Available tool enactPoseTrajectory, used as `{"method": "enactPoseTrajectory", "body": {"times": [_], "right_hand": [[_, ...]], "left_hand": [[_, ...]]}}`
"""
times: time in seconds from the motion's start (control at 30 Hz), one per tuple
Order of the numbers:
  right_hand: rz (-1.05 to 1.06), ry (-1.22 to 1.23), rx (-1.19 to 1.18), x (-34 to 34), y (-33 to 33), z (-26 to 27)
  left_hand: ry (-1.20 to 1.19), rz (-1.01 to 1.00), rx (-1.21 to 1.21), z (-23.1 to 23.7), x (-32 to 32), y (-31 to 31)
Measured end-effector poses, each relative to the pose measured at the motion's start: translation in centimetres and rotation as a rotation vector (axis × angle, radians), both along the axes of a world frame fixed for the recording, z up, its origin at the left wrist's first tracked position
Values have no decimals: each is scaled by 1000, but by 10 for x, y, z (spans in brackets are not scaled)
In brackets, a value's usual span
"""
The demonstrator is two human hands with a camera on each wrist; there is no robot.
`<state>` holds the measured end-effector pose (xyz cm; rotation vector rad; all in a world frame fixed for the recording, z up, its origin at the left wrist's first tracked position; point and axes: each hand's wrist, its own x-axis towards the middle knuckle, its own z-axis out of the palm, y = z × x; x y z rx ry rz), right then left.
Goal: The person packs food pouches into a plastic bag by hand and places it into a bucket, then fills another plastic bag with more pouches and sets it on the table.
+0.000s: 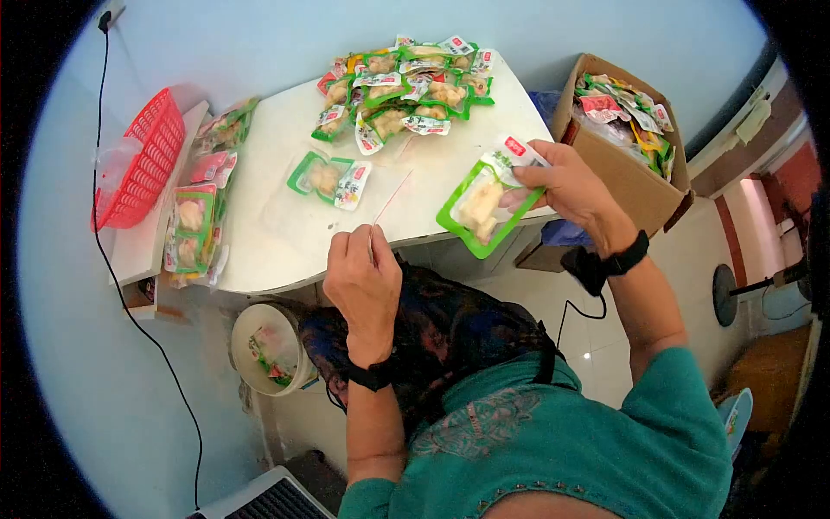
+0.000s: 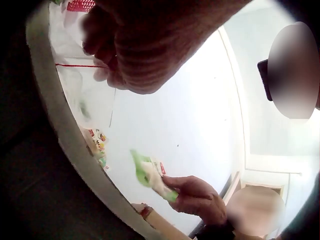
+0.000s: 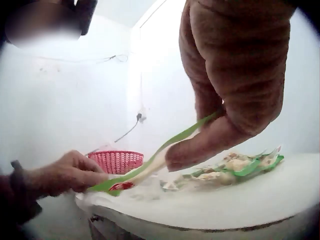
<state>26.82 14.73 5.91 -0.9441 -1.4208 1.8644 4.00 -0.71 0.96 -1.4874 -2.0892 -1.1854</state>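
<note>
Green-edged packet, head view: the green-edged packet is tilted above the front edge of the table; it looks light and pliable, perhaps slippery, best held by its flat border.
Right hand, head view: the right hand grips it at the upper edge, thumb and fingers nearly closed.
Left hand, head view: the left hand, curled, pinches a thin red strip.
Loose packet, head view: the loose packet lies between left hand and packet pile, perhaps in the way.
Red strip, left wrist view: meets curled fingertips.
Red basket, right wrist view: stands beyond the packet; the right hand partly hides its own grip.
</note>
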Motion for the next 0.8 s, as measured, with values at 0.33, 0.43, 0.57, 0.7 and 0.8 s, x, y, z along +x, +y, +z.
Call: {"method": "enactPoseTrajectory", "body": {"times": [0.33,0.43,0.57,0.7,0.8], "right_hand": [[-35,428,-394,-43,-67,-23],[-53,516,-403,-63,-79,-27],[-39,593,-447,-89,-89,-25],[-18,662,-517,-111,-89,-41],[45,705,-509,-127,-84,-45]], "left_hand": [[0,7,49,4,3,6],[4,15,36,9,7,7],[5,18,52,11,9,8],[-17,6,87,13,10,9],[-28,-6,103,11,10,10]]}}
